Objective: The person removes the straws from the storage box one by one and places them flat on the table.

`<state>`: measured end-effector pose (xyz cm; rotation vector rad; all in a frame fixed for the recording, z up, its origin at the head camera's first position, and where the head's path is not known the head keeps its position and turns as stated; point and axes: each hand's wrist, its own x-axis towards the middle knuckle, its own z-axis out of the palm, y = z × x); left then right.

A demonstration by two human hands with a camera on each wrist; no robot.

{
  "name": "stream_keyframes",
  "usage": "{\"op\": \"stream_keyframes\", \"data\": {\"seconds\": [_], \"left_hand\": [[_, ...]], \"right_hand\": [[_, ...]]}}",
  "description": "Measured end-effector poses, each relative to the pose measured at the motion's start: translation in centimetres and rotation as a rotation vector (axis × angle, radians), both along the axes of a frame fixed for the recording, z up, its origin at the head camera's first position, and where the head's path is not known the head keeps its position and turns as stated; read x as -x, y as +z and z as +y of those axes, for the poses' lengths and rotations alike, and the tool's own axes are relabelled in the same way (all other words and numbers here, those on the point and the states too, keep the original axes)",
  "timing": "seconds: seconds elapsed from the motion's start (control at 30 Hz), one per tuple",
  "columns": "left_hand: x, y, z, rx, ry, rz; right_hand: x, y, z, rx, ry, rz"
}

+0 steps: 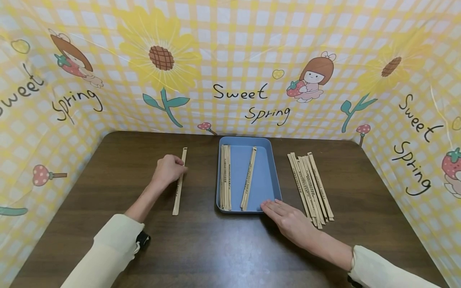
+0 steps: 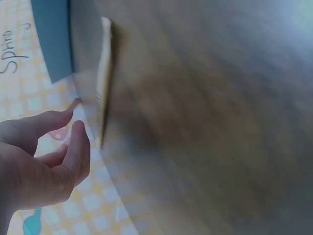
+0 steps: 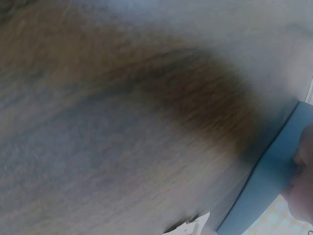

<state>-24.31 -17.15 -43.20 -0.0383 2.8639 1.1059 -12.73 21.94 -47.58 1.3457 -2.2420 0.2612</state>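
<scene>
Left hand at slim tan paper-wrapped stick.
Fingers narrowly parted, apparently empty, I judge; straight-fingered right hand touches blue rectangular tray, which separates stick from tan paper-wrapped pile.

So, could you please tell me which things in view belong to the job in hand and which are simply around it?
Likely part of the job:
blue tray, touched by the right hand
slim tan packets in the tray
lone packet by the left hand
packets right of the tray, resembling those inside

Just around it:
brown table
printed backdrop
dark left wristband
</scene>
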Motion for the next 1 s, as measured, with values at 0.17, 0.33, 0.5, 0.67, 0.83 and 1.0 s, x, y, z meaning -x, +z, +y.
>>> {"op": "stream_keyframes", "data": {"seconds": [0.17,0.33,0.5,0.67,0.83,1.0], "left_hand": [[-0.2,1.3,1.9,-0.187,-0.054,-0.05],[-0.4,2.4,4.2,-0.308,-0.058,-0.143],[-0.6,3.1,6.3,-0.399,-0.091,-0.173],[-0.8,3.3,8.2,-0.404,-0.119,-0.186],[-1.2,3.1,9.9,-0.393,-0.155,-0.191],[-1.5,2.6,11.9,-0.341,-0.173,-0.186]], "right_hand": [[0.0,-0.1,0.0,0.007,0.001,0.005],[-0.1,-0.2,0.0,-0.003,-0.016,-0.012],[-0.2,-0.2,0.1,-0.02,-0.035,-0.048],[-0.2,-0.1,0.0,-0.008,-0.024,-0.03],[-0.2,-0.1,0.0,-0.017,-0.034,-0.037],[-0.2,-0.1,0.0,-0.035,-0.045,-0.051]]}}
